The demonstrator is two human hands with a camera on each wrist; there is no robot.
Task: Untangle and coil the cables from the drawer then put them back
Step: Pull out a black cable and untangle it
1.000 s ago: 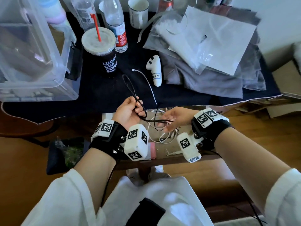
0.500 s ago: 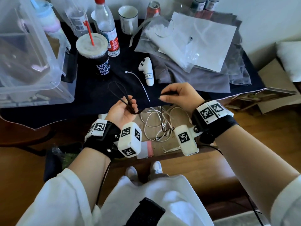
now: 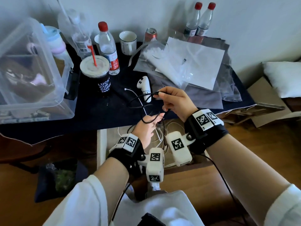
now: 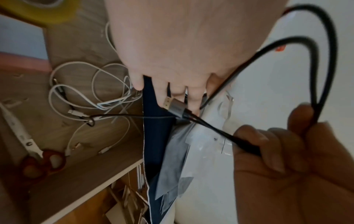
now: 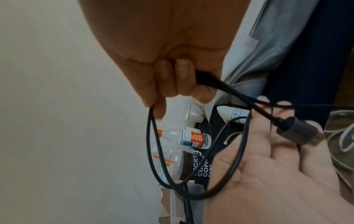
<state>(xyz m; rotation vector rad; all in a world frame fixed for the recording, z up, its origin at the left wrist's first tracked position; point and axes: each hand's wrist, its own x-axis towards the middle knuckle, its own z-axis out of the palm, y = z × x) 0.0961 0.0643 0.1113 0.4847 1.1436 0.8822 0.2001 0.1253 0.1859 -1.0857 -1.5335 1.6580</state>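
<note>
Pinched in my right hand [image 3: 175, 101] is the black cable [image 3: 140, 101], a couple of its loops bunched between thumb and curled fingers, held up over the near edge of the dark tablecloth [image 3: 91, 111]. From the right wrist view you can see the strands squeezed right in my fingertips [image 5: 182, 75], with one long loop hanging down and curving back under the other hand.

Left hand [image 3: 146, 129] sits lower and nearer, just over the open drawer [image 3: 101, 144]. Its fingers are pretty much straight, palm up, and the cable's grey USB plug [image 4: 174, 106] lies across them, so it's more cradling than gripping. A thin black strand runs on from the plug down into the drawer.

Down in there the white cables [image 4: 90, 91] are a loose tangle on the wooden bottom. Red-handled scissors [image 4: 34, 154] lie near the front edge, and a yellow tape roll [image 4: 44, 13] shows at one corner.

On the table past my hands: a white controller [image 3: 145, 88] with a thin white cord next to it, a Lucky Cup coffee cup [image 3: 96, 74] with a red straw to the left, a water bottle [image 3: 108, 49] behind that, a clear plastic bin [image 3: 32, 75] at far left, and a pile of plastic bags [image 3: 187, 62] on grey cloth to the right.
</note>
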